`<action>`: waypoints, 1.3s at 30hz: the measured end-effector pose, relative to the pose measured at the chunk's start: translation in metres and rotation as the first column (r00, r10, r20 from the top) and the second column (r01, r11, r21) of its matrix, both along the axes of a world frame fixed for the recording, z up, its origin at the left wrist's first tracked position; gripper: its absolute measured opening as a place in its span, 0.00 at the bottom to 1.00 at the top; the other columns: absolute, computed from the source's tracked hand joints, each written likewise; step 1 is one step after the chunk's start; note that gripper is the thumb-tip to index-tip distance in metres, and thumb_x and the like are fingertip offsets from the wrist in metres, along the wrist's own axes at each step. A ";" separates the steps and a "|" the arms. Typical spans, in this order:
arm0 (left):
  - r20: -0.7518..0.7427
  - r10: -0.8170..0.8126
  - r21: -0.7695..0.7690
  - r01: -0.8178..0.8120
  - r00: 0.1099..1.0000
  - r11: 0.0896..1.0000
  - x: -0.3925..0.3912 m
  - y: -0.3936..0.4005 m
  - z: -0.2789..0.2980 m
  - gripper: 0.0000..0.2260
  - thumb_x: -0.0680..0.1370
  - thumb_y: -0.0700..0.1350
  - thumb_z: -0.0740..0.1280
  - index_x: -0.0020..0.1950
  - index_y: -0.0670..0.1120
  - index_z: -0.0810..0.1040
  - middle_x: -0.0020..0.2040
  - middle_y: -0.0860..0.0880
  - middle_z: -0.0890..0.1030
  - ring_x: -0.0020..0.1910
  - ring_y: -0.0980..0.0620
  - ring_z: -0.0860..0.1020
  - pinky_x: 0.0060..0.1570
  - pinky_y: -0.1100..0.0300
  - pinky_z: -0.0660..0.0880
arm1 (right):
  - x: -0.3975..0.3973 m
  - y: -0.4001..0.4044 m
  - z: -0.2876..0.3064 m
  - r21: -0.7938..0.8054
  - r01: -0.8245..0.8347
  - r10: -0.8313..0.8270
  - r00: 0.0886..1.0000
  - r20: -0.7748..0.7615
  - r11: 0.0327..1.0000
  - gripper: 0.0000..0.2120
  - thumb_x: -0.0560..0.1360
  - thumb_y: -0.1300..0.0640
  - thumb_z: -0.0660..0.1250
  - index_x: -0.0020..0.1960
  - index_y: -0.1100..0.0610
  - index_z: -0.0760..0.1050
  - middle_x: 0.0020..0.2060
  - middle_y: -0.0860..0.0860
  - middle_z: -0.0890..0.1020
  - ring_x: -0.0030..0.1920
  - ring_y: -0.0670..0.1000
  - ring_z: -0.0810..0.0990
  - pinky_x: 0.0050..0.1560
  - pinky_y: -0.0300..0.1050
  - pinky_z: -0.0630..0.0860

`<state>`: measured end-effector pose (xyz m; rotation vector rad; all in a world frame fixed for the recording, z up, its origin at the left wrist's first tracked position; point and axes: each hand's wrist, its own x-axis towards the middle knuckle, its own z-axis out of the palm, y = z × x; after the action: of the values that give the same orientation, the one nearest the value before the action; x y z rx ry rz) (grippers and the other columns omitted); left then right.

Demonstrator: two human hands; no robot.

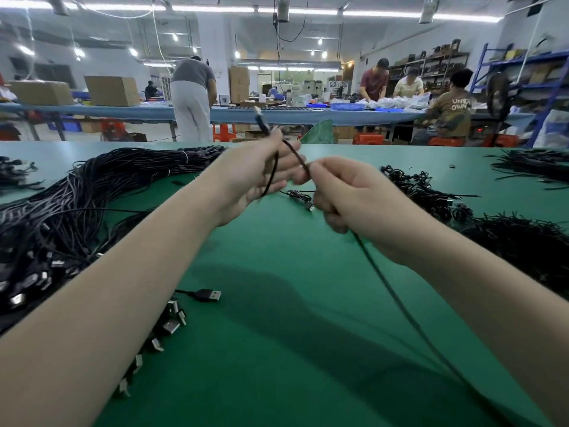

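looks like the coiling's barely started: left hand (255,177) grips one loop of the black cable (295,155), right hand (348,195) pinches it, both just right of the big cable bundle (92,192). most of its length trails loose.

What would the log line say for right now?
left hand: holds black cable | right hand: pinches it | surface: green table

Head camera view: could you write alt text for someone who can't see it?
A person's left hand and right hand hold one black cable above a green table. A cable heap lies left of them, smaller bundles right.
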<state>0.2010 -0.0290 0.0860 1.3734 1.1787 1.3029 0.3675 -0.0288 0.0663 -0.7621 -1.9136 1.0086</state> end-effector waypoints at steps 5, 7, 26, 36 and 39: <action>0.579 -0.199 0.084 0.184 0.790 0.979 -0.008 -0.012 0.015 0.20 0.84 0.50 0.53 0.51 0.44 0.82 0.42 0.49 0.85 0.40 0.54 0.83 0.40 0.63 0.78 | 0.008 0.010 -0.035 -0.361 -0.253 0.353 0.903 0.246 0.898 0.14 0.82 0.51 0.57 0.48 0.52 0.80 0.29 0.45 0.69 0.28 0.46 0.67 0.31 0.38 0.69; 0.507 -0.269 0.107 0.250 0.819 0.962 -0.015 -0.016 0.017 0.18 0.82 0.48 0.56 0.39 0.49 0.83 0.29 0.54 0.79 0.29 0.56 0.78 0.32 0.63 0.75 | 0.016 0.020 -0.042 -0.348 -0.088 0.218 0.910 0.354 0.933 0.13 0.81 0.51 0.58 0.47 0.54 0.79 0.30 0.47 0.68 0.28 0.46 0.66 0.31 0.39 0.68; 0.298 -0.318 0.051 0.318 0.900 0.947 -0.003 -0.020 0.009 0.19 0.81 0.49 0.57 0.33 0.49 0.79 0.23 0.55 0.67 0.23 0.56 0.67 0.26 0.65 0.67 | 0.022 0.034 -0.050 -0.303 0.034 0.053 0.961 0.273 0.952 0.17 0.76 0.43 0.64 0.39 0.56 0.77 0.27 0.47 0.67 0.27 0.46 0.68 0.35 0.43 0.76; -0.181 -0.079 -0.081 0.065 0.980 0.995 0.013 -0.004 -0.022 0.17 0.84 0.52 0.53 0.56 0.46 0.79 0.43 0.52 0.86 0.39 0.57 0.83 0.40 0.66 0.76 | 0.005 0.009 -0.010 0.047 0.089 -0.095 0.986 0.134 0.995 0.14 0.82 0.53 0.56 0.43 0.53 0.77 0.26 0.45 0.71 0.25 0.44 0.68 0.26 0.38 0.68; 0.229 -0.144 -0.052 0.159 0.963 0.986 0.013 -0.005 -0.015 0.19 0.83 0.54 0.52 0.58 0.46 0.79 0.47 0.52 0.85 0.45 0.58 0.83 0.36 0.67 0.77 | -0.007 0.001 -0.021 -0.053 -0.049 0.055 0.992 0.110 0.997 0.12 0.82 0.57 0.55 0.44 0.52 0.74 0.30 0.46 0.72 0.26 0.45 0.69 0.30 0.40 0.71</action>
<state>0.2142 -0.0339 0.0709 1.2062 0.9383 1.2588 0.3608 -0.0276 0.0454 -0.8156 -2.0193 1.0692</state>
